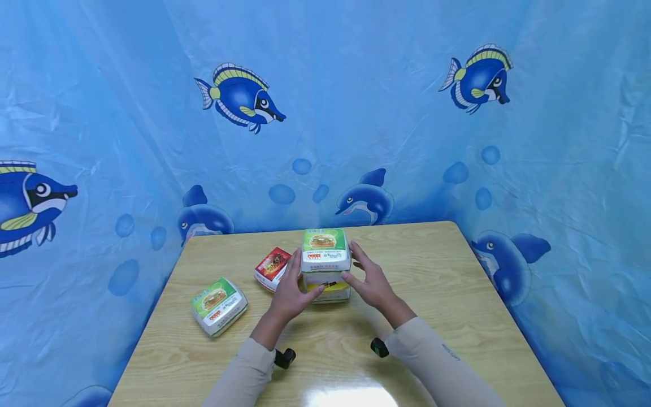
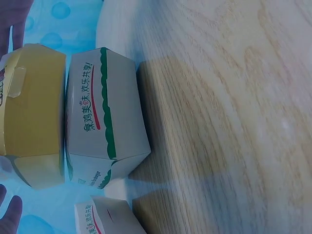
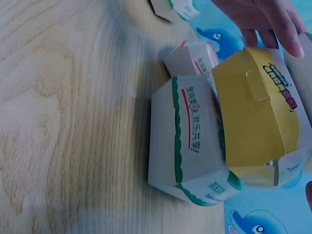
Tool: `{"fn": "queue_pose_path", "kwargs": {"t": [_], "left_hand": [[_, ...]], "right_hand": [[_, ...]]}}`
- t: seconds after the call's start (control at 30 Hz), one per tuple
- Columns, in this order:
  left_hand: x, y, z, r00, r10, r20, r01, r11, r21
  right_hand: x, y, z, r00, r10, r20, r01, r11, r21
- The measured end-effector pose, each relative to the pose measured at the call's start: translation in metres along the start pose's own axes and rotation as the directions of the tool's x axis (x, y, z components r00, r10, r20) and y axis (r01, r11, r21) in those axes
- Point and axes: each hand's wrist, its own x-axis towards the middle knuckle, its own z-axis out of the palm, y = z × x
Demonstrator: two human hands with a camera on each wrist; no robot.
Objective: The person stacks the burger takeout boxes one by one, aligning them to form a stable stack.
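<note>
A green-and-white burger box (image 1: 324, 251) with a burger picture tops a stack at the middle of the table. My left hand (image 1: 292, 291) holds its left side, thumb across the front; my right hand (image 1: 373, 282) grips its right side, with the thumb at the front corner. Beneath it is a yellow-and-white burger box (image 3: 258, 107), slightly tilted in the right wrist view. Lowest is a white burger box (image 2: 107, 112) with a green scalloped band, resting on the table. Fingers of the left hand (image 3: 270, 22) show beside the upper boxes.
A red-topped burger box (image 1: 273, 267) lies just left of the stack, partly behind my left hand. Another green-topped burger box (image 1: 218, 305) sits farther left on the wooden table (image 1: 447, 316). A blue fish-patterned curtain (image 1: 325, 113) surrounds the table's back and sides.
</note>
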Motion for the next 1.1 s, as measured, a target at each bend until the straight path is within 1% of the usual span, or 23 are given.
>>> {"fn": "queue_pose_path", "kwargs": {"t": [0.27, 0.53, 0.7, 0.8, 0.87, 1.0, 1.1], "left_hand": [[0.0008, -0.0013, 0.0012, 0.998, 0.052, -0.033, -0.051, 0.998, 0.024], [0.0006, -0.001, 0.0, 0.995, 0.088, -0.047, -0.087, 0.996, 0.029], [0.0001, -0.0007, 0.0002, 0.993, 0.107, -0.049, -0.106, 0.994, 0.027], [0.0, -0.0007, 0.0006, 0.993, 0.111, -0.046, -0.109, 0.993, 0.032], [0.0002, -0.0009, 0.0011, 0.994, 0.105, -0.042, -0.103, 0.994, 0.04], [0.0008, -0.0014, 0.0023, 0.995, 0.092, -0.035, -0.09, 0.995, 0.041], [0.0008, -0.0021, 0.0031, 0.995, 0.096, -0.032, -0.095, 0.995, 0.03]], "right_hand": [[0.0028, -0.0018, 0.0025, 0.998, -0.013, -0.055, 0.013, 1.0, -0.01], [0.0032, 0.0002, 0.0055, 0.997, 0.009, -0.072, -0.009, 1.0, -0.009], [0.0037, 0.0018, 0.0052, 0.997, 0.029, -0.068, -0.032, 0.999, -0.034], [0.0044, 0.0016, 0.0041, 0.997, 0.039, -0.062, -0.044, 0.996, -0.077], [0.0045, 0.0003, 0.0032, 0.998, 0.042, -0.055, -0.048, 0.991, -0.128], [0.0041, -0.0008, 0.003, 0.999, 0.046, -0.03, -0.051, 0.97, -0.236], [0.0033, 0.0013, 0.0042, 0.999, 0.035, -0.017, -0.038, 0.96, -0.278]]}}
